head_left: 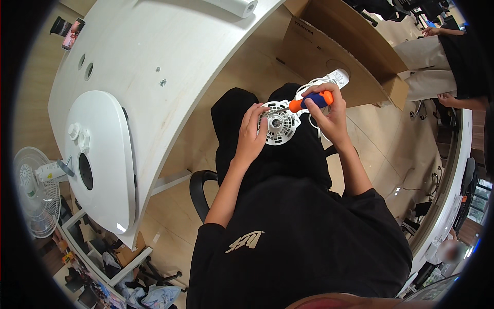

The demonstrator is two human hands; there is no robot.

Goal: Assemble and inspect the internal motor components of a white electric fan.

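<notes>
On my lap lies a white fan motor housing (282,135), round, with a slotted grille face and a shaft hub at its centre. My left hand (250,135) grips its left edge, fingers over the rim. A screwdriver (310,101) with an orange and dark blue handle is wrapped in my right hand (332,117). Its metal shank points left across the upper part of the grille, close to my left fingertips; whether the tip sits on a screw is too small to tell. Behind the screwdriver, a white neck piece (338,78) and a loop of white cord extend from the housing.
A white table (170,31) at left carries a white oval fan base (105,118), small screws (162,82), a phone (73,34) and a white tube (239,6). An open cardboard box (303,49) stands ahead. Another fan (37,188) is far left; a person (432,56) stands at right.
</notes>
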